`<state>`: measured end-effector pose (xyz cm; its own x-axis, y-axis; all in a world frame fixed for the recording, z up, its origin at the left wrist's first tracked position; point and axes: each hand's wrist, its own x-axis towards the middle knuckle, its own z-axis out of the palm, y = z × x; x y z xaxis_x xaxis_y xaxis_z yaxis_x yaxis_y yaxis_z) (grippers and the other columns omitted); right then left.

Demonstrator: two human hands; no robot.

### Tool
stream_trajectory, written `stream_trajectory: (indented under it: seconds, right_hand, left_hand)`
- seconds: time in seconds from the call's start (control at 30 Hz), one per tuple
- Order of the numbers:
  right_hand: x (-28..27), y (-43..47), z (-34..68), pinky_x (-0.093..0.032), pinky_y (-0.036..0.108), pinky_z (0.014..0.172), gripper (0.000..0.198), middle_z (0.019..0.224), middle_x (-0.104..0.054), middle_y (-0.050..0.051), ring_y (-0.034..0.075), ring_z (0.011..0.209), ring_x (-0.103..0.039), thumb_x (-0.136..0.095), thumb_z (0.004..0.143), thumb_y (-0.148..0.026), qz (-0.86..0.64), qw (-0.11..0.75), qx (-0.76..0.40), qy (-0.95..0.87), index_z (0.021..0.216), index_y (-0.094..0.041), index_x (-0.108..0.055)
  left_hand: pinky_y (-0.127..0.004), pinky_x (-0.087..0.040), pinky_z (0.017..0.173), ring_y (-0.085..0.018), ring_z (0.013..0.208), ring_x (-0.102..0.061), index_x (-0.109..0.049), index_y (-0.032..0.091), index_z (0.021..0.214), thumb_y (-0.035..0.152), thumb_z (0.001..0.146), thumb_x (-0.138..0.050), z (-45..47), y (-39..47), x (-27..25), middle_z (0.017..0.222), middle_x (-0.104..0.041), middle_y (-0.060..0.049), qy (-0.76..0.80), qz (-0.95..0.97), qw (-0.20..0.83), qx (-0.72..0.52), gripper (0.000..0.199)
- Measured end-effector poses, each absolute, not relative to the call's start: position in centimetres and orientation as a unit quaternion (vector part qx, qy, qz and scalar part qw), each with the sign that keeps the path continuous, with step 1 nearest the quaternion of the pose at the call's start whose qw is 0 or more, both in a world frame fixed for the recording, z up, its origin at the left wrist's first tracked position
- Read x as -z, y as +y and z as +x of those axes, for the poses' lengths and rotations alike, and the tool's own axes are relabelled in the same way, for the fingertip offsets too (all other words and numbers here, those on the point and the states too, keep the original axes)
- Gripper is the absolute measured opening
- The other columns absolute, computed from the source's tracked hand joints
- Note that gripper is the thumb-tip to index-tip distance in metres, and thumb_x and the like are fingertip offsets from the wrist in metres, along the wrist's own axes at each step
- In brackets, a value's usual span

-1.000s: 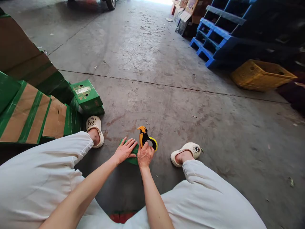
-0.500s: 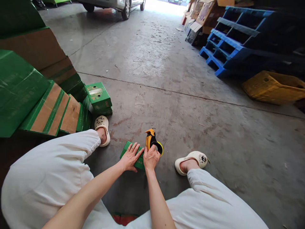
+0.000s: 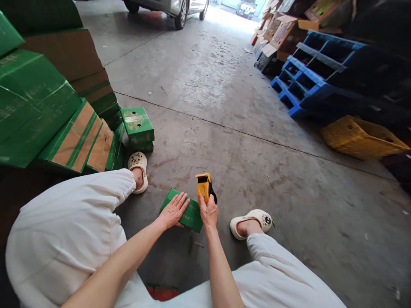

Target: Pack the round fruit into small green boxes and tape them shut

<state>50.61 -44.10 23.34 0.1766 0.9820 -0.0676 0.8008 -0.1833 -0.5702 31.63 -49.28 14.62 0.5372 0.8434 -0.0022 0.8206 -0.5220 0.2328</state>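
Observation:
A small green cardboard box (image 3: 194,218) lies on the floor between my feet. My left hand (image 3: 174,211) rests flat on its top at the left part, fingers stretched out and side by side. My right hand (image 3: 208,211) is wrapped round a yellow and black tape dispenser (image 3: 203,187), just past the box's right end. The dispenser's yellow head points away from me and its flat yellow side is turned up. Whether it touches the box I cannot tell, and its handle is hidden by my fingers.
Stacked green cartons (image 3: 35,102) stand at the left, with smaller green boxes (image 3: 138,122) by my left shoe. Blue pallets (image 3: 302,81), a yellow crate (image 3: 359,137) and loose cardboard boxes (image 3: 285,36) are at the right. A vehicle (image 3: 175,8) is parked at the back.
My right hand has turned the tape dispenser, so its roll no longer shows, and moved slightly right. More of the box's right end is visible. My left hand's fingers have come closer together.

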Motion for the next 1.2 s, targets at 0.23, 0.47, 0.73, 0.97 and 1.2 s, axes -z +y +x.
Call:
stream_trajectory:
  seconds: [0.23, 0.47, 0.73, 0.97, 1.2]
  right_hand:
    - [-28.3, -43.2, 51.0, -0.046, 0.026, 0.057, 0.069, 0.072, -0.067, 0.001, 0.015, 0.058, -0.057, -0.069, 0.077, -0.083, -0.561, 0.283, -0.615, -0.476, 0.093, -0.015, -0.070]
    - [-26.9, -43.0, 49.7, -0.041, 0.023, 0.056, 0.071, 0.069, -0.066, -0.001, 0.012, 0.059, -0.054, -0.078, 0.070, -0.080, -0.537, 0.183, -0.658, -0.494, 0.089, -0.013, -0.073]
    - [-25.7, -41.8, 51.1, -0.045, 0.026, 0.053, 0.066, 0.061, -0.062, -0.003, 0.013, 0.050, -0.052, -0.075, 0.074, -0.079, -0.526, 0.143, -0.694, -0.470, 0.092, -0.016, -0.069]
    - [-25.8, -41.0, 50.5, -0.046, 0.027, 0.052, 0.066, 0.061, -0.061, -0.002, 0.014, 0.051, -0.053, -0.074, 0.071, -0.081, -0.535, 0.127, -0.683, -0.481, 0.088, -0.017, -0.068]
    - [-27.9, -40.6, 48.1, -0.045, 0.025, 0.052, 0.063, 0.065, -0.067, 0.002, 0.015, 0.055, -0.057, -0.078, 0.071, -0.077, -0.523, 0.061, -0.661, -0.535, 0.082, -0.016, -0.071]
  left_hand:
    - [-0.055, -0.015, 0.132, -0.037, 0.164, -0.009, -0.020, 0.015, 0.168, 0.055, 0.067, -0.092, 31.7, -49.6, -14.5, 0.175, -0.014, -0.024, 0.498, 0.852, 0.137, -0.084, 0.130]
    - [-0.053, -0.017, 0.132, -0.037, 0.157, -0.035, -0.027, 0.015, 0.164, 0.055, 0.067, -0.093, 31.4, -49.8, -14.4, 0.164, -0.044, -0.023, 0.516, 0.826, 0.199, -0.110, 0.124]
    - [-0.051, -0.019, 0.133, -0.035, 0.157, -0.036, -0.022, 0.019, 0.167, 0.057, 0.076, -0.086, 31.0, -50.6, -15.6, 0.165, -0.044, -0.019, 0.537, 0.806, 0.206, -0.139, 0.118]
    - [-0.054, -0.019, 0.134, -0.036, 0.164, -0.009, -0.024, 0.010, 0.167, 0.058, 0.090, -0.068, 33.8, -53.3, -15.8, 0.174, -0.021, -0.020, 0.614, 0.755, 0.175, -0.148, 0.101]
    - [-0.052, -0.030, 0.133, -0.031, 0.162, -0.022, -0.036, 0.008, 0.164, 0.019, 0.096, -0.049, 36.7, -52.9, -14.1, 0.172, -0.029, -0.017, 0.650, 0.726, 0.177, -0.136, 0.070]
